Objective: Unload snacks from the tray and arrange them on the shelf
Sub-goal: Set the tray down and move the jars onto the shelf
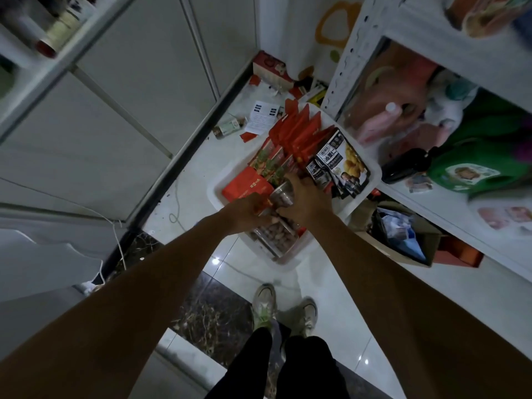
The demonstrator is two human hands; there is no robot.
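A white tray (371, 165) lies on the floor, filled with snacks: red packets (302, 131), a red box (247, 185), dark chestnut bags (336, 162) and clear tubs of nuts (273, 237). Both my arms reach down into it. My left hand (247, 211) grips a small red-and-orange packet (266, 203) at the tray's near left. My right hand (302, 197) is curled round a clear round nut jar (283, 194) between the two hands. The white shelf (449, 203) stands to the right of the tray.
The shelf holds a pink bottle (377, 122), a dark bottle (406, 165) and green bags (472, 168). A cardboard box (403, 234) sits under it. A small bottle (229, 128), papers and red boxes litter the floor beyond the tray. My shoes (285, 309) stand near the tray.
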